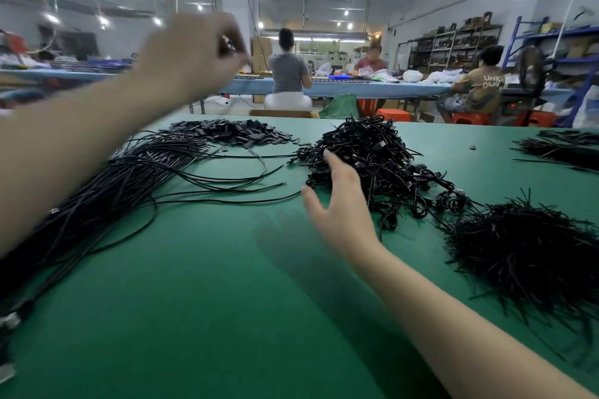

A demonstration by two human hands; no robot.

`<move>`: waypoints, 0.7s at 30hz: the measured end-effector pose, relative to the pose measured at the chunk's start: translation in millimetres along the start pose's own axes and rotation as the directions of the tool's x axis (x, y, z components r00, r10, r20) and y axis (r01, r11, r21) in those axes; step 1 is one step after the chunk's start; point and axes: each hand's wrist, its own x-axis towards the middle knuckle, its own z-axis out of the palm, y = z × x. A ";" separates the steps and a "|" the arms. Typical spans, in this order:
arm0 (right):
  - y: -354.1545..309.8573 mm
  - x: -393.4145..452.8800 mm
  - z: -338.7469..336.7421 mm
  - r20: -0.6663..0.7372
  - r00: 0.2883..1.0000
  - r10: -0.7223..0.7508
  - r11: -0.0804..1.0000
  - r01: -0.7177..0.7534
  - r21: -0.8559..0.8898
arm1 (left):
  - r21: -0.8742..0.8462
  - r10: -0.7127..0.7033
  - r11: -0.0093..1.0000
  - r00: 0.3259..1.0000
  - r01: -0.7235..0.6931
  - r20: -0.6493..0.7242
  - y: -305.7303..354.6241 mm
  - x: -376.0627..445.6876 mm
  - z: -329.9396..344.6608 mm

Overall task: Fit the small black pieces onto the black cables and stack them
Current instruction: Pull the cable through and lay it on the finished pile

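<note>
Above the table, left hand (191, 52) pinches a small black piece (227, 47); right hand (337, 201) spread beside tangled cables (372, 155).

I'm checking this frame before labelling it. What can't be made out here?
All in the head view:
- Left hand: raised and motion-blurred, fingers curled; whether it pinches a small piece cannot be told.
- Long cables: their near ends run off the left edge.
- Cable pile: tangled, so fitted pieces cannot be counted; the right hand, fingers spread, covers its near-left edge.
- Small black pieces: too small to make out individually.
</note>
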 end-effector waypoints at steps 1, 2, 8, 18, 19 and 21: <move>-5.8 5.6 -8.6 -0.023 0.999 -0.040 0.997 0.041 0.065 | -0.090 0.033 0.996 0.999 -0.030 0.029 10.9 -6.4 12.5; -11.4 11.2 -17.7 -0.024 0.997 -0.073 0.992 0.075 0.104 | -0.153 0.066 0.987 0.995 -0.055 0.073 25.2 -15.8 29.0; -12.9 34.7 -62.4 0.123 0.991 -0.060 0.991 0.044 0.125 | -0.482 -0.039 0.860 0.964 0.167 0.263 55.7 -46.2 93.4; 11.4 52.3 -100.6 -0.168 0.889 0.425 0.788 -0.272 0.552 | -0.599 -0.027 0.472 0.689 0.647 0.724 -12.9 -50.0 79.1; 12.0 51.8 -98.6 -0.164 0.890 0.426 0.796 -0.282 0.535 | -0.594 -0.050 0.395 0.662 0.701 0.748 -18.9 -48.5 75.3; 9.8 51.4 -93.1 -0.145 0.891 0.430 0.793 -0.296 0.533 | -0.624 -0.070 0.198 0.646 0.756 0.760 -29.0 -45.3 70.2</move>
